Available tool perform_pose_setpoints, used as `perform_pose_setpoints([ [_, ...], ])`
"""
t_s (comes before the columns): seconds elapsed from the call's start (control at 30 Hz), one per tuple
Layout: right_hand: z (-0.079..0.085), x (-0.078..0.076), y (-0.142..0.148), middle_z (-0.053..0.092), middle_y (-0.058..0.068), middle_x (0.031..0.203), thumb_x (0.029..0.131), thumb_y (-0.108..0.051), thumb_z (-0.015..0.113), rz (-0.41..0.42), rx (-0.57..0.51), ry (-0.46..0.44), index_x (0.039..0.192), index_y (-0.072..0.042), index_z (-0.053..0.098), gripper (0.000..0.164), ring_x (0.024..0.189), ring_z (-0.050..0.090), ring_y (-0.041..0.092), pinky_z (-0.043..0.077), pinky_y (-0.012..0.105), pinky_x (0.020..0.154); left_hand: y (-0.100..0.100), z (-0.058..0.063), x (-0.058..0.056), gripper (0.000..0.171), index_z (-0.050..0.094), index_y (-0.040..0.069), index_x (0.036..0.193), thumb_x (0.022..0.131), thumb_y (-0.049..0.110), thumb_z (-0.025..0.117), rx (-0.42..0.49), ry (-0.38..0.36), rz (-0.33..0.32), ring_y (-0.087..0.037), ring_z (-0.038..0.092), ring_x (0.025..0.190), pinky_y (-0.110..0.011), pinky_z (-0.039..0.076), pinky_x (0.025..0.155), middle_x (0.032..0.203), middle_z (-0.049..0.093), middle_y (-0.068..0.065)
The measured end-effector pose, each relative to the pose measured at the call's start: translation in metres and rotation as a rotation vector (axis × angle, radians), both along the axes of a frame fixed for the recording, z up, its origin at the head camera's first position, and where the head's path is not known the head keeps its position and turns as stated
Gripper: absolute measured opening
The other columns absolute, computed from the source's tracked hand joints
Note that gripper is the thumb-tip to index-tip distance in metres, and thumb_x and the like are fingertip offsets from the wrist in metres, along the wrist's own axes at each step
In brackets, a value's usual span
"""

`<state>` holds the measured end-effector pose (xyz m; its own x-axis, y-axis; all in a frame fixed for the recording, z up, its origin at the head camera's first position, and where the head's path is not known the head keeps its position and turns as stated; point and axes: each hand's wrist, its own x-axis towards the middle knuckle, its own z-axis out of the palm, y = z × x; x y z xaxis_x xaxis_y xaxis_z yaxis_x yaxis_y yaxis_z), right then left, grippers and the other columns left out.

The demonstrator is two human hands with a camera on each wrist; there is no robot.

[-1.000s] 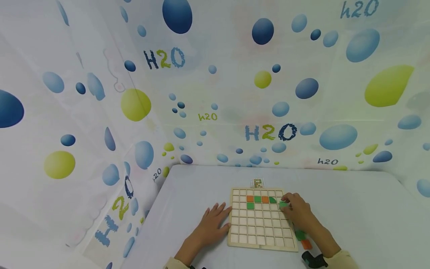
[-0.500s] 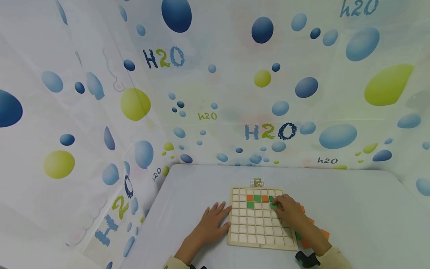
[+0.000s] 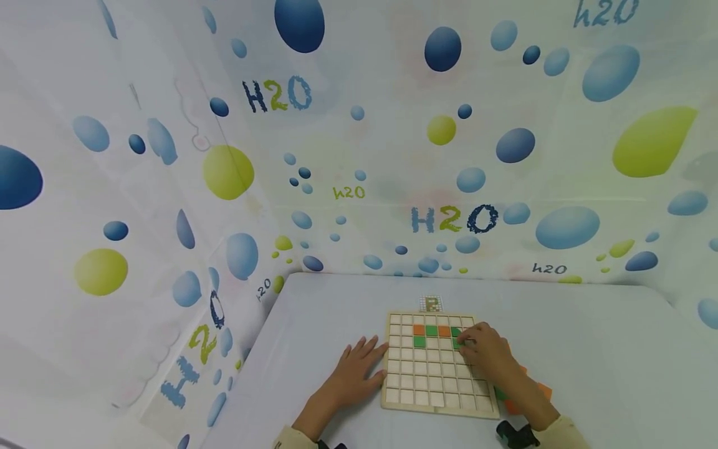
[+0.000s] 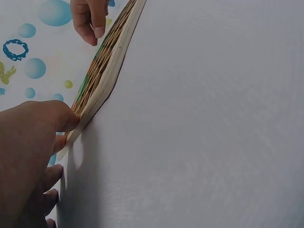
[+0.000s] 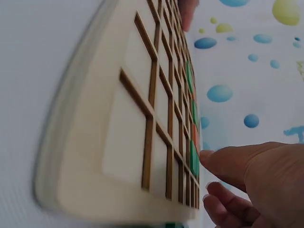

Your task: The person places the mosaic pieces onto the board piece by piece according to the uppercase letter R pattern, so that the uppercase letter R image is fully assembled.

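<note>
A wooden grid board lies on the white-covered table. In its upper rows sit orange and green tiles, among them a green square on the left. My right hand is over the board's right side, thumb and fingertips at a green tile in a cell below a darker green piece. The right wrist view shows the thumb right at green tile edges. My left hand rests with spread fingers along the left edge; in the left wrist view its thumb touches the board's side.
Behind the board lies a small card with a grid pattern. Loose orange tiles and a green tile lie right of the board, partly behind the right forearm. A wall sheet with printed drops stands behind the table.
The right hand has moved left from the board's right edge, carrying the green tile to a cell in the second tiled row. It hardly moves over the last half second. The left hand stays put.
</note>
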<state>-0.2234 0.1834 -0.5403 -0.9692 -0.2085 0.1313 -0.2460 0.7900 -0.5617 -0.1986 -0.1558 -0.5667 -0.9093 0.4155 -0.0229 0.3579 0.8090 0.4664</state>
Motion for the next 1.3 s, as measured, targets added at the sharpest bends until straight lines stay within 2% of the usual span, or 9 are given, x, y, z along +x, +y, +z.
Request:
perform_pose_setpoints([
  [0.2, -0.001, -0.005, 0.033, 0.063, 0.026, 0.122, 0.098, -0.020, 0.074, -0.112, 0.017, -0.054, 0.120, -0.002, 0.068, 0.029, 0.106, 0.064, 0.040, 0.051, 0.062, 0.080, 0.000, -0.001, 0.001, 0.060, 0.043, 0.028, 0.163, 0.107, 0.048, 0.051, 0.001, 0.003, -0.004, -0.037, 0.026, 0.160, -0.066, 0.019, 0.127, 0.172, 0.034, -0.006],
  [0.37, -0.007, -0.017, 0.069, 0.058, 0.030, 0.117, 0.100, -0.026, 0.072, -0.185, 0.038, -0.163, 0.118, 0.002, 0.064, 0.034, 0.102, 0.059, 0.042, 0.051, 0.059, 0.081, 0.000, -0.001, 0.001, 0.060, 0.043, 0.027, 0.163, 0.107, 0.047, 0.052, -0.013, 0.008, 0.006, -0.036, 0.027, 0.160, -0.066, 0.020, 0.127, 0.172, 0.035, -0.006],
  [0.57, -0.006, -0.024, 0.091, 0.062, 0.030, 0.112, 0.101, -0.024, 0.070, -0.203, 0.011, -0.245, 0.118, 0.009, 0.060, 0.039, 0.100, 0.060, 0.040, 0.055, 0.058, 0.089, 0.000, 0.000, 0.001, 0.060, 0.044, 0.027, 0.163, 0.106, 0.047, 0.052, -0.009, 0.002, 0.007, -0.036, 0.027, 0.160, -0.066, 0.020, 0.127, 0.172, 0.035, -0.006],
  [0.63, -0.002, -0.023, 0.092, 0.062, 0.032, 0.112, 0.100, -0.028, 0.072, -0.203, 0.014, -0.269, 0.119, 0.011, 0.058, 0.046, 0.100, 0.061, 0.042, 0.055, 0.058, 0.088, 0.000, 0.000, 0.001, 0.060, 0.044, 0.027, 0.163, 0.106, 0.046, 0.052, -0.007, -0.001, 0.005, -0.037, 0.027, 0.160, -0.066, 0.020, 0.127, 0.171, 0.035, -0.006],
  [0.73, 0.005, -0.018, 0.093, 0.063, 0.031, 0.106, 0.098, -0.027, 0.073, -0.198, 0.023, -0.287, 0.114, 0.013, 0.056, 0.046, 0.094, 0.061, 0.040, 0.056, 0.054, 0.082, 0.000, 0.001, 0.001, 0.060, 0.044, 0.027, 0.163, 0.106, 0.046, 0.052, -0.006, -0.006, 0.004, -0.037, 0.027, 0.160, -0.066, 0.020, 0.127, 0.172, 0.035, -0.007],
  [0.83, 0.008, -0.015, 0.093, 0.064, 0.025, 0.100, 0.097, -0.019, 0.072, -0.168, 0.025, -0.260, 0.112, 0.012, 0.057, 0.038, 0.089, 0.061, 0.034, 0.056, 0.051, 0.079, 0.000, 0.002, 0.002, 0.060, 0.044, 0.026, 0.163, 0.107, 0.045, 0.052, -0.002, -0.006, 0.003, -0.037, 0.026, 0.160, -0.066, 0.020, 0.127, 0.172, 0.035, -0.007],
  [1.0, 0.002, -0.016, 0.098, 0.061, 0.025, 0.110, 0.097, -0.010, 0.070, -0.097, 0.009, -0.221, 0.123, 0.010, 0.061, 0.034, 0.098, 0.060, 0.035, 0.056, 0.055, 0.088, 0.001, 0.001, 0.001, 0.060, 0.044, 0.026, 0.162, 0.106, 0.045, 0.053, -0.002, 0.000, 0.004, -0.037, 0.027, 0.160, -0.066, 0.020, 0.127, 0.171, 0.035, -0.007],
  [1.13, -0.004, -0.015, 0.101, 0.058, 0.026, 0.112, 0.098, -0.011, 0.070, -0.113, -0.001, -0.205, 0.121, 0.010, 0.061, 0.032, 0.099, 0.059, 0.036, 0.056, 0.055, 0.089, 0.001, 0.000, 0.001, 0.060, 0.045, 0.027, 0.162, 0.106, 0.046, 0.052, -0.012, 0.008, 0.006, -0.036, 0.029, 0.160, -0.065, 0.021, 0.127, 0.171, 0.037, -0.006],
  [1.3, -0.014, -0.017, 0.098, 0.059, 0.019, 0.108, 0.099, -0.009, 0.069, -0.094, -0.014, -0.136, 0.119, 0.007, 0.063, 0.027, 0.096, 0.057, 0.029, 0.055, 0.047, 0.085, 0.000, 0.000, 0.001, 0.059, 0.045, 0.026, 0.162, 0.106, 0.045, 0.052, -0.013, 0.016, 0.007, -0.036, 0.029, 0.160, -0.065, 0.022, 0.127, 0.170, 0.037, -0.006],
])
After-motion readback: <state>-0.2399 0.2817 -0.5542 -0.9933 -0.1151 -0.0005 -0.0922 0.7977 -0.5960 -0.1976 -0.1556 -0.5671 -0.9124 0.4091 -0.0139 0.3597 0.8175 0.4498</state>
